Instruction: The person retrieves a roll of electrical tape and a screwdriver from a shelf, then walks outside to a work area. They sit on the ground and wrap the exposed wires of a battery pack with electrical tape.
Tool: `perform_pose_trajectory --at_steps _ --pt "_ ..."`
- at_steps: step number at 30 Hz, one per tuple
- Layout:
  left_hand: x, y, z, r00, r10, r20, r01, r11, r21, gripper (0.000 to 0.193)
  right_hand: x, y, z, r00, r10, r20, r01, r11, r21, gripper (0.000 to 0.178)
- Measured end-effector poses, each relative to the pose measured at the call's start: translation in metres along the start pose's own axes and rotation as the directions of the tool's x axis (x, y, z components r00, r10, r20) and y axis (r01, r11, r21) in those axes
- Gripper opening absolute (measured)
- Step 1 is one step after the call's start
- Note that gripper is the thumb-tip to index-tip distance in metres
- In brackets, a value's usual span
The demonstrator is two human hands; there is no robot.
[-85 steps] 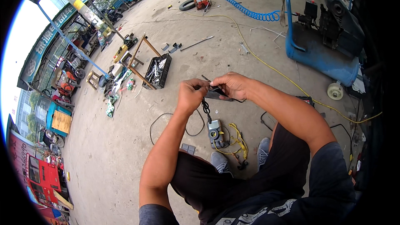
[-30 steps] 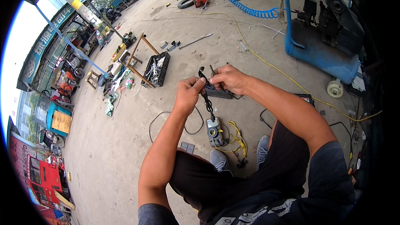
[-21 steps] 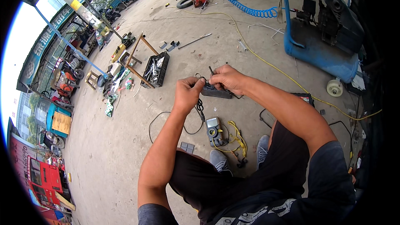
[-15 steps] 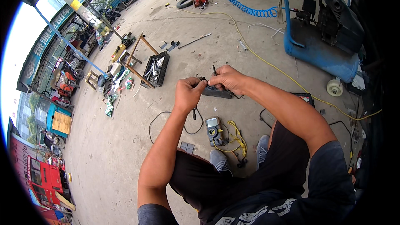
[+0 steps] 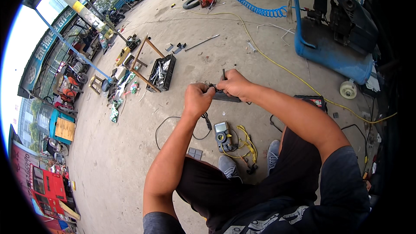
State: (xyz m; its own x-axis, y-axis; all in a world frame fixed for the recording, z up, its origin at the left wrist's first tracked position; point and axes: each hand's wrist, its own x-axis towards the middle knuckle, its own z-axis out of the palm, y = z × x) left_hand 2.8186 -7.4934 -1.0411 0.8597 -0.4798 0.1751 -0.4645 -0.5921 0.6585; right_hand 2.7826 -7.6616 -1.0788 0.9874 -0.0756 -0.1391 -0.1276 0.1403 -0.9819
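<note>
Both my hands meet in front of my knees, fingertips almost touching, over a dark box-shaped block [image 5: 226, 97] on the concrete. My left hand [image 5: 198, 99] is closed in a pinch on a black cable [image 5: 208, 122], whose end hangs below the palm. My right hand [image 5: 235, 84] is closed too, with a thin black rod [image 5: 223, 74] standing up out of its grip; the rod's kind I cannot make out. The fingers hide what lies between them. Nearer my feet lies a grey meter [image 5: 222, 136] with a screen and dial, beside yellow-wrapped wires [image 5: 248, 145].
A black crate of tools [image 5: 163, 73] stands ahead to the left beside a wooden frame [image 5: 143, 65]. At the right are a blue air compressor [image 5: 333, 56] and a yellow hose [image 5: 277, 65]. A black-and-red battery-like box [image 5: 313, 100] lies behind my right forearm. Grey tiles [image 5: 195, 153] lie near my left knee.
My left hand has turned slightly and the cable end below it has swung to the right. My right hand has shifted a little left, closer to the left fingertips.
</note>
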Motion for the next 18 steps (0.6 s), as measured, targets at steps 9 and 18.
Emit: perform_pose_trajectory --at_steps 9,18 --pt "0.004 -0.009 0.008 0.991 -0.063 -0.121 0.050 0.993 -0.106 0.023 -0.002 0.000 0.010 0.994 -0.085 -0.074 0.082 0.996 -0.042 0.013" --pt "0.000 0.001 0.007 0.990 0.032 -0.136 -0.067 0.965 -0.255 0.018 -0.002 -0.010 0.003 0.995 0.078 -0.069 -0.062 0.975 0.213 0.013"
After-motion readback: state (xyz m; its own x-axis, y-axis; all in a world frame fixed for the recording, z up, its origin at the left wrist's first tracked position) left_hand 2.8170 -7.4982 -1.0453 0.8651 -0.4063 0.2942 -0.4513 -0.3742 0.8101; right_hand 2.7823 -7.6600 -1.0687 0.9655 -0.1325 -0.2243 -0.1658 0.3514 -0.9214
